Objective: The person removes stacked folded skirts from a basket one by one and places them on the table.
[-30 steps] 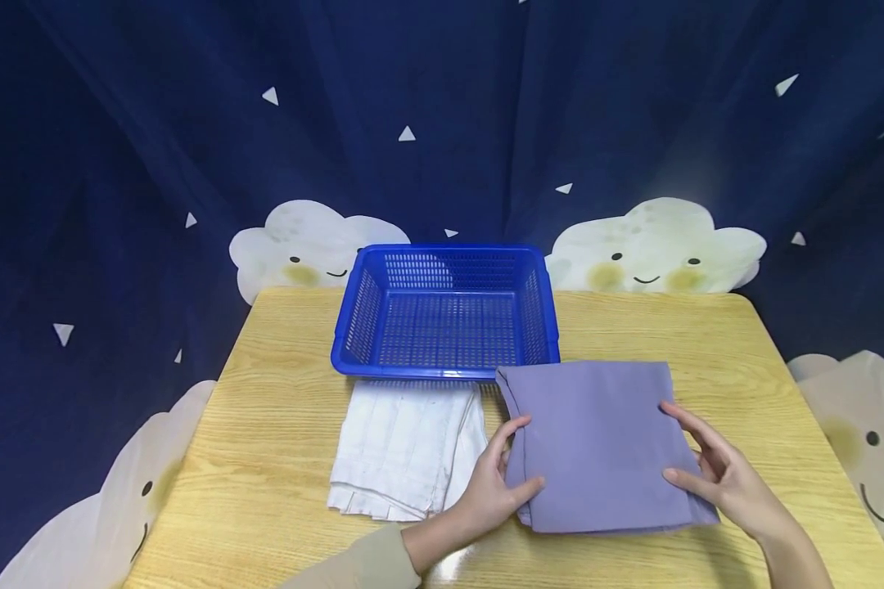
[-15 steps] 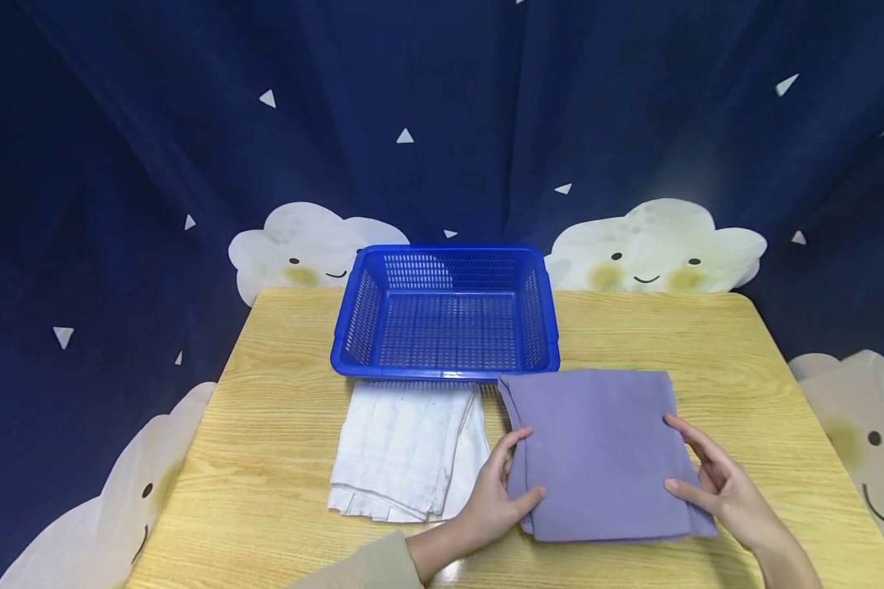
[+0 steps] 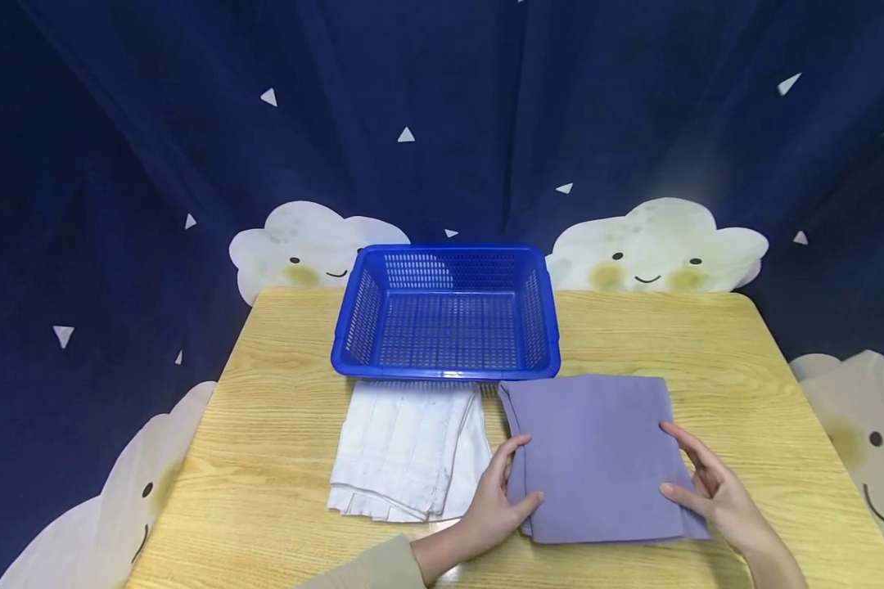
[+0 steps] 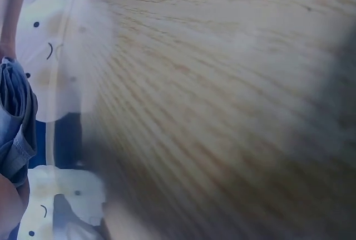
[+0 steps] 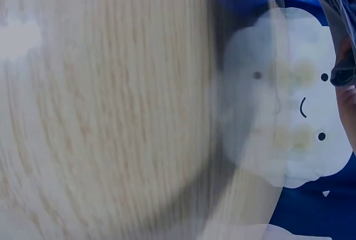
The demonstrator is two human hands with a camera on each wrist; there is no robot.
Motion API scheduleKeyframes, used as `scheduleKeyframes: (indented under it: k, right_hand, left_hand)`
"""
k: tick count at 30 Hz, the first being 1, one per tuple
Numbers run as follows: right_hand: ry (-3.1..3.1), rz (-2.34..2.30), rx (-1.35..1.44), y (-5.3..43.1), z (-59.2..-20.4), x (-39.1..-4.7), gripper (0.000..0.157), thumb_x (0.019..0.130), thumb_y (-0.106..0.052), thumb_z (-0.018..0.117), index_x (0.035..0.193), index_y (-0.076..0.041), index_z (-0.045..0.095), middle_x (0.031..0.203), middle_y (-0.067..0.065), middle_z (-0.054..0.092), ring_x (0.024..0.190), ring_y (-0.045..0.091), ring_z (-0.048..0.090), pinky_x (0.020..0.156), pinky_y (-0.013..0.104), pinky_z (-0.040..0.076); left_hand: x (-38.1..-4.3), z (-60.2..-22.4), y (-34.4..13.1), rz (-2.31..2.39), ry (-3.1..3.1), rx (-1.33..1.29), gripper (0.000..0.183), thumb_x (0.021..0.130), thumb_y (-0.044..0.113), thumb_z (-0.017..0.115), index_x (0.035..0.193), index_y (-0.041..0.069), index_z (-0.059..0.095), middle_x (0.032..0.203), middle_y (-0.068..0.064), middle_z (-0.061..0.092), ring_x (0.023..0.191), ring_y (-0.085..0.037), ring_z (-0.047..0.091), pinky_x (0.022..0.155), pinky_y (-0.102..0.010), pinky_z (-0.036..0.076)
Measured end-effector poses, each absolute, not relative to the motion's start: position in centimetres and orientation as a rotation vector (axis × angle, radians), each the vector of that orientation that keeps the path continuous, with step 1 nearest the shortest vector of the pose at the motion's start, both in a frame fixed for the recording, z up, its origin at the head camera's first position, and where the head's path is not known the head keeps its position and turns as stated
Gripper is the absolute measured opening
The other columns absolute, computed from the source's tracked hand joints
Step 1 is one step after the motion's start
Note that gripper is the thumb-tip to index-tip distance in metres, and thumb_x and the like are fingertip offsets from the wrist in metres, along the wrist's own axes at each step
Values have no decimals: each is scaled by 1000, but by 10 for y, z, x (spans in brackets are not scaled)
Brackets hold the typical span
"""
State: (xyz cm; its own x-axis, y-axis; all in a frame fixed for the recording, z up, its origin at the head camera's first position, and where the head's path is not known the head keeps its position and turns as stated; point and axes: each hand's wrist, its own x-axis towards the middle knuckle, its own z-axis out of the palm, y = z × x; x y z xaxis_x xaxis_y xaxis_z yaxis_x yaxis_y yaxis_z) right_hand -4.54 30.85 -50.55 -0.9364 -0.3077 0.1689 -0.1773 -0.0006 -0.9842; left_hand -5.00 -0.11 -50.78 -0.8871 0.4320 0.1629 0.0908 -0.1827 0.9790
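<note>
A folded purple cloth (image 3: 597, 458) lies flat between my two hands in the head view, right of centre. My left hand (image 3: 489, 503) holds its left edge, thumb on top and fingers along the side. On the opposite edge, my right hand (image 3: 722, 499) grips the cloth the same way. Stacked layers of the cloth (image 4: 16, 112) show at the left border of the left wrist view. Only a bit of the cloth (image 5: 339, 0) appears at the right wrist view's upper right corner. Just left of it lies a folded white cloth (image 3: 401, 450), partly behind my left hand.
A blue plastic basket (image 3: 445, 372) with perforated walls stands behind both cloths, with nothing in it. Everything rests on a wooden table (image 3: 272, 433). A dark blue curtain (image 3: 442, 98) printed with clouds and triangles surrounds the table's back and sides.
Both hands have drawn the purple cloth a little toward me, away from the basket's front rim. The white cloth and the basket have stayed where they were.
</note>
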Motion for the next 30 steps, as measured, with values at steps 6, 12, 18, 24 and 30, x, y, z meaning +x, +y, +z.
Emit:
scheduleKeyframes:
  k: [6, 12, 18, 24, 30]
  right_hand:
    - [2204, -2056, -490, 308, -513, -46, 75, 75, 23, 55, 140, 9, 20, 143, -9, 30, 128, -5, 26, 94, 7, 33]
    - [2183, -2065, -489, 306, -520, -47, 76, 75, 22, 55, 141, 8, 19, 144, -9, 29, 126, -4, 32, 87, 13, 43]
    - [2198, -2063, -477, 304, -525, -48, 75, 76, 22, 55, 141, 6, 20, 142, -9, 31, 123, -3, 35, 86, 12, 43]
    - [2228, -2036, -461, 304, -528, -49, 75, 77, 21, 53, 142, 5, 20, 143, -12, 31, 127, -6, 27, 92, 5, 32]
    - [2255, -1978, -409, 305, -532, -51, 74, 80, 18, 54, 143, 2, 19, 143, -14, 29, 126, -7, 25, 92, 3, 29]
  left_hand:
    - [-50, -515, -2, 2160, 1860, 609, 71, 74, -19, 55, 136, -2, 25, 125, -27, 41, 103, -33, 55, 86, -33, 50]
    - [-51, -521, -3, 2132, 1915, 589, 70, 74, -19, 56, 136, -2, 27, 117, -27, 48, 99, -33, 57, 83, -33, 51]
    - [-54, -526, -3, 2137, 1914, 577, 71, 73, -19, 56, 135, -3, 27, 121, -27, 44, 101, -32, 56, 84, -32, 51]
    - [-57, -531, -2, 2155, 1927, 593, 71, 72, -20, 55, 135, -4, 27, 129, -26, 37, 102, -28, 56, 85, -32, 50]
    - [-60, -533, -1, 2169, 1889, 567, 71, 72, -19, 54, 136, -2, 27, 119, -26, 46, 99, -25, 58, 78, -31, 53]
